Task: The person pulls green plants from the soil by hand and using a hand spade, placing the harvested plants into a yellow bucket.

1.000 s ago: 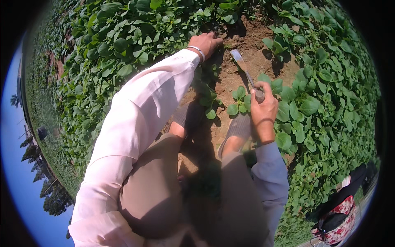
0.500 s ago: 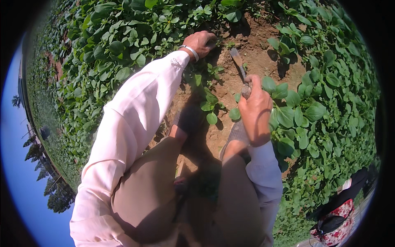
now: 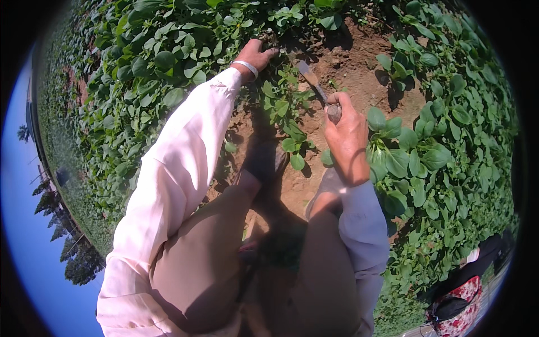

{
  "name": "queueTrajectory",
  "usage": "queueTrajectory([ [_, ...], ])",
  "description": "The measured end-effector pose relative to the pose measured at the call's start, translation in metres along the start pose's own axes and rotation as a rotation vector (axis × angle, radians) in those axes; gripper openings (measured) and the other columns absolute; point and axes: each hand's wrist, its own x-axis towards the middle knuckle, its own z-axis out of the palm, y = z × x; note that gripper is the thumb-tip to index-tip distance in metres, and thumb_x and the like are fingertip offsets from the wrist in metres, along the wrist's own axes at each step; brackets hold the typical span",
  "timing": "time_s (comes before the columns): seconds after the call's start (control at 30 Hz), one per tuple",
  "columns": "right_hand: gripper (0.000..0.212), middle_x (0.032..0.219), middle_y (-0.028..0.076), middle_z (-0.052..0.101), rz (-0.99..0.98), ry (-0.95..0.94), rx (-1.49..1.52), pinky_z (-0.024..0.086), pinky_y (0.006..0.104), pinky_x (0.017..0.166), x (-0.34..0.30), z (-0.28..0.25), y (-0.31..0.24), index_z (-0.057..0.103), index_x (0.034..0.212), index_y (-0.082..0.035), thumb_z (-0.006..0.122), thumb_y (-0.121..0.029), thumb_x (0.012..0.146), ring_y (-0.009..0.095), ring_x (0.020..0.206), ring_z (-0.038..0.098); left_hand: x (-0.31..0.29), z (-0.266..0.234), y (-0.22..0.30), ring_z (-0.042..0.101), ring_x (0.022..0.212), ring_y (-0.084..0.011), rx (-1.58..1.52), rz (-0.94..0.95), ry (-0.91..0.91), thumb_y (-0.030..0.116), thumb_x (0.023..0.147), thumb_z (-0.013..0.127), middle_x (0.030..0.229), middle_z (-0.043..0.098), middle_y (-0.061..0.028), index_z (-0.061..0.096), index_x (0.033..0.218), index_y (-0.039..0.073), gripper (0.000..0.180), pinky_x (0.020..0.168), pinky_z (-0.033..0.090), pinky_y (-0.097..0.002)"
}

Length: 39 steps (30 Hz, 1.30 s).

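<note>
At the edge of the leafy green plants [image 3: 191,62], my left hand [image 3: 256,57] reaches far forward with its fingers curled down. Whatever its fingertips hold is hidden among the small leaves. My right hand [image 3: 347,137] is wrapped round the handle [image 3: 334,114] of a narrow flat-bladed weeding tool. Its worn metal blade [image 3: 308,73] points forward and left, just above the soil, to the right of my left hand. Low seedlings [image 3: 286,106] grow between the two hands.
Reddish-brown soil [image 3: 359,62] lies ahead of my right hand. Broad-leaved plants [image 3: 401,151] stand right beside that wrist. My shoe [image 3: 264,160] rests on the soil between the rows. At the lower right are a red floral cloth item [image 3: 460,314] and dark fabric [image 3: 477,258].
My left hand has drawn back leftward over the plants. The weeding tool in my right hand has shifted left, its blade nearer the seedlings. The view has turned slightly.
</note>
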Motion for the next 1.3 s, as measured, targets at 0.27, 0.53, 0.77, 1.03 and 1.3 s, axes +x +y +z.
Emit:
queueTrajectory([
  [0.27, 0.028, 0.079, 0.018, 0.068, -0.016, -0.057, 0.005, 0.05, 0.0478, 0.068, 0.015, 0.025, -0.008, 0.054, 0.104, -0.01, 0.063, -0.004, 0.078, 0.04, 0.079, 0.066, -0.001, -0.001, -0.015, 0.058, 0.072, -0.013, -0.074, -0.237, 0.019, 0.028, 0.088, 0.07, 0.086, 0.067, -0.0062, 0.064, 0.109, -0.002, 0.037, 0.065, 0.048, -0.0274],
  [0.53, 0.021, 0.077, 0.018, 0.066, 0.023, -0.033, 0.114, 0.05, 0.0443, 0.065, 0.034, 0.024, -0.001, 0.057, 0.101, -0.011, 0.065, -0.009, 0.081, 0.038, 0.078, 0.067, -0.014, -0.032, -0.016, 0.059, 0.075, -0.0126, -0.211, -0.254, 0.126, 0.016, 0.089, 0.062, 0.09, 0.066, -0.005, 0.064, 0.11, 0.0, 0.026, 0.063, 0.048, -0.0265],
  [0.77, 0.025, 0.071, 0.018, 0.063, -0.018, -0.091, 0.139, 0.047, 0.047, 0.061, 0.008, 0.032, -0.004, 0.055, 0.103, -0.012, 0.063, -0.005, 0.081, 0.041, 0.072, 0.063, -0.031, -0.035, -0.046, 0.062, 0.085, -0.0338, 0.273, -0.063, 0.231, 0.033, 0.091, 0.057, 0.092, 0.066, -0.021, 0.059, 0.11, -0.004, 0.042, 0.077, 0.048, -0.0384],
  [1.03, 0.03, 0.071, 0.017, 0.064, -0.028, -0.145, 0.11, 0.047, 0.0486, 0.063, -0.001, 0.042, -0.013, 0.053, 0.105, -0.011, 0.062, -0.002, 0.078, 0.042, 0.072, 0.064, -0.045, -0.033, -0.021, 0.067, 0.09, -0.0368, 0.686, -0.116, 0.034, 0.041, 0.079, 0.071, 0.096, 0.069, -0.0222, 0.062, 0.118, 0.001, 0.056, 0.079, 0.053, -0.0406],
  [1.3, 0.023, 0.075, 0.019, 0.066, -0.002, -0.029, 0.207, 0.048, 0.047, 0.068, 0.043, 0.075, -0.017, 0.056, 0.101, -0.007, 0.063, -0.004, 0.079, 0.042, 0.075, 0.064, -0.01, -0.047, -0.034, 0.063, 0.086, -0.0159, 0.317, -0.447, -0.132, 0.036, 0.094, 0.059, 0.104, 0.069, -0.0127, 0.064, 0.125, 0.021, 0.035, 0.08, 0.049, -0.0297],
])
